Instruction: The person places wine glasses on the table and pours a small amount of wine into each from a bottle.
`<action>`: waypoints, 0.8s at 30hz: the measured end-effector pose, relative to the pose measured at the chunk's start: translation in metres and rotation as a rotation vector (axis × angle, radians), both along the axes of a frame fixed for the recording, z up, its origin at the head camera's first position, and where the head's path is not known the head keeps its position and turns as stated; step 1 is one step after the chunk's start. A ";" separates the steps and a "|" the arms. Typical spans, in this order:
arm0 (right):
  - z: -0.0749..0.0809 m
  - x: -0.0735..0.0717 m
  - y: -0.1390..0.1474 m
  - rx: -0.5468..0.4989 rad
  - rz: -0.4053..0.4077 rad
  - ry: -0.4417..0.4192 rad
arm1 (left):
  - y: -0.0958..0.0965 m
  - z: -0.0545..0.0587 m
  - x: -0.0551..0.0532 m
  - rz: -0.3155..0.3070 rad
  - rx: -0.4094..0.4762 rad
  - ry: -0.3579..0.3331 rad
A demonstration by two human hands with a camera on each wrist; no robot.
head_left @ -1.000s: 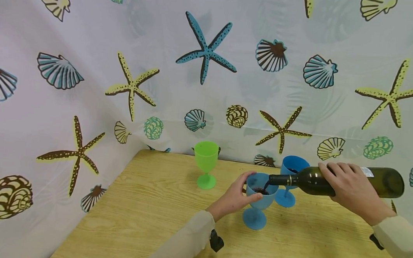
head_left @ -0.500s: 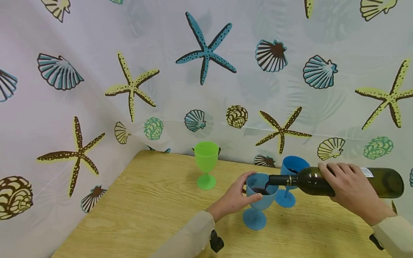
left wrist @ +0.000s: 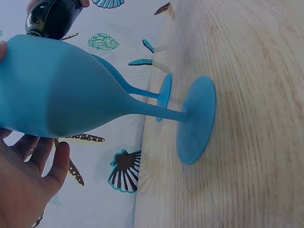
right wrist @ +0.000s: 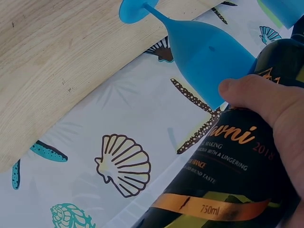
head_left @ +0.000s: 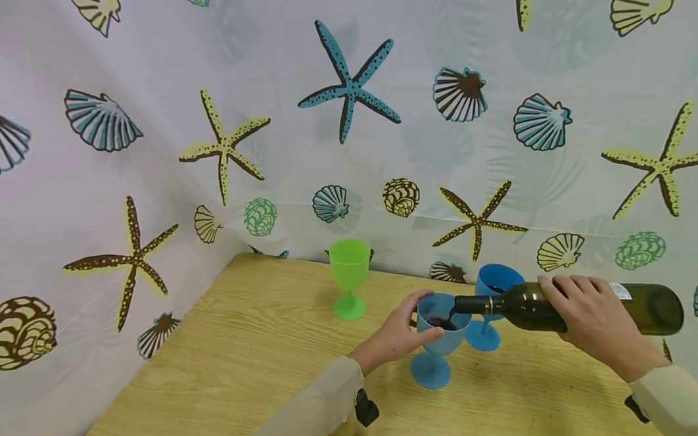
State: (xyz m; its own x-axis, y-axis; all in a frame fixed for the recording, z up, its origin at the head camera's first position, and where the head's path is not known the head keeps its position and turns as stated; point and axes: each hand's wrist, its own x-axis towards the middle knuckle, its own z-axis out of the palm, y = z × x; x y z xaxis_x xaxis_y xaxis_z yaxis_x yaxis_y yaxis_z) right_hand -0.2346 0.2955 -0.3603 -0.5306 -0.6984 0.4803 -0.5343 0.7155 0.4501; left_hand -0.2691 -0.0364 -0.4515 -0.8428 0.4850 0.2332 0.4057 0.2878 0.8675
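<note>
OK, L fingers (left wrist: 59, 164) wide round goblet (left wrist: 78, 92), R fingers (head_left: 551, 293) round btl (head_left: 525, 306).

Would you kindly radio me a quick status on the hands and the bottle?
Left hand holds light-blue goblet. Right hand grips bottle, tipped over it, dark liquid pouring in. Darker blue goblet close behind, not blocking the pour.

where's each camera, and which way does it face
Head: on the head, facing forward and down at the bottle; left hand, right hand and sleeves show.
Left wrist: on it, facing the held goblet; both hands' fingers show.
Right wrist: on it, facing the bottle; right hand shows.
Both wrist views share the bottle.
</note>
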 end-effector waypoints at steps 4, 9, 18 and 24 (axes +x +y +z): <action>0.000 0.000 0.000 -0.002 0.006 0.001 | 0.000 -0.001 0.000 0.007 -0.005 -0.004; -0.001 0.001 -0.001 -0.014 -0.002 -0.008 | 0.000 -0.001 0.000 0.010 -0.004 0.000; -0.014 0.006 -0.002 -0.059 -0.049 -0.065 | 0.000 0.000 0.001 0.005 -0.007 -0.011; -0.020 0.006 0.000 -0.077 -0.051 -0.064 | 0.000 0.001 0.001 0.009 -0.006 -0.020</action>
State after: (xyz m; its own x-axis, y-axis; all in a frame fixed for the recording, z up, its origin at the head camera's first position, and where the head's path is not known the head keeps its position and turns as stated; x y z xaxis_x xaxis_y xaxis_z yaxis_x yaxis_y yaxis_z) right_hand -0.2285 0.2956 -0.3801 -0.5956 -0.6320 0.4958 -0.5223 0.7737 0.3587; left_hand -0.2678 -0.0367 -0.4508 -0.8519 0.4784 0.2129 0.3851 0.2969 0.8738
